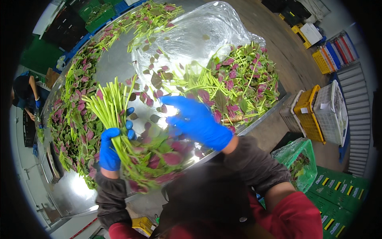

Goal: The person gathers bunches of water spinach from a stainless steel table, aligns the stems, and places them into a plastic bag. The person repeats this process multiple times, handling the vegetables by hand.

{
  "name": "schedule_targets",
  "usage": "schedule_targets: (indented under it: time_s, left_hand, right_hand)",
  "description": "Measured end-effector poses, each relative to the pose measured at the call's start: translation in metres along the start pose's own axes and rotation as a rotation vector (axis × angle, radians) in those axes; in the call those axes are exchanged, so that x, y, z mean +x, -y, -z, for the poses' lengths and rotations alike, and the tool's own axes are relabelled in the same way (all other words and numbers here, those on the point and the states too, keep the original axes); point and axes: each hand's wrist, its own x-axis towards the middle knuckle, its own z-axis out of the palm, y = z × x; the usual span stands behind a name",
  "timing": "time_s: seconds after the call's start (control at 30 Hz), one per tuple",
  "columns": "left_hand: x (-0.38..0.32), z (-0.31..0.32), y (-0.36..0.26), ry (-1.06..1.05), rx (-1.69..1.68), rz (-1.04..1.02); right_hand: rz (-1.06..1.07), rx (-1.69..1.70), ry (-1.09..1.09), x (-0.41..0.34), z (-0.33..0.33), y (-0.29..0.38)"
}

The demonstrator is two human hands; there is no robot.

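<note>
My left hand [111, 151], in a blue glove, grips a bunch of leafy amaranth [115, 104] around its green stems. The cut ends point up and away, while the green and purple leaves hang towards me over the table edge. To its right is my blue-gloved right hand [197, 122], blurred, with its fingers apart and nothing seen in them. A heap of loose amaranth [247, 77] lies just beyond that hand, partly on a clear plastic sheet or bag [209, 30]. Stray leaves are scattered over the shiny metal table [115, 64] between the hands and the heap.
A long row of amaranth bunches [80, 119] curves along the table's left side. Yellow [307, 112] and white crates [329, 112] stand right, near a roller conveyor [356, 119]. A green plastic bag [310, 167] sits by green crates [337, 188]. Another person [25, 89] works far left.
</note>
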Motion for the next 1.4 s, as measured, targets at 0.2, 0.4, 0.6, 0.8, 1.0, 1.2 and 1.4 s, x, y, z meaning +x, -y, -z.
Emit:
schedule_targets:
  time_s: [0.2, 0.4, 0.6, 0.8, 1.0, 1.2, 1.4]
  left_hand:
    - [-0.005, -0.025, 0.018, -0.093, 0.208, 0.242]
    - [0.039, -0.049, 0.066, 0.03, 0.118, 0.453]
    - [0.062, -0.059, 0.081, 0.041, 0.08, 0.541]
    - [0.066, -0.044, 0.085, 0.033, 0.045, 0.541]
    - [0.068, -0.051, 0.085, 0.021, 0.088, 0.557]
    - [0.061, -0.053, 0.081, 0.045, 0.128, 0.552]
    - [0.049, -0.056, 0.084, 0.079, 0.047, 0.59]
  right_hand:
    - [-0.115, -0.931, 0.272, -0.085, 0.114, -0.102]
    - [-0.041, -0.906, 0.301, -0.088, 0.115, -0.136]
    - [-0.092, -0.808, 0.391, -0.082, 0.134, -0.132]
    - [-0.47, -0.125, -0.118, -0.091, 0.141, -0.123]
    - [-0.158, -0.124, 0.097, -0.054, 0.088, -0.058]
    - [-0.016, -0.317, 0.21, -0.047, 0.06, -0.067]
    - [0.013, -0.46, 0.227, -0.041, 0.039, -0.067]
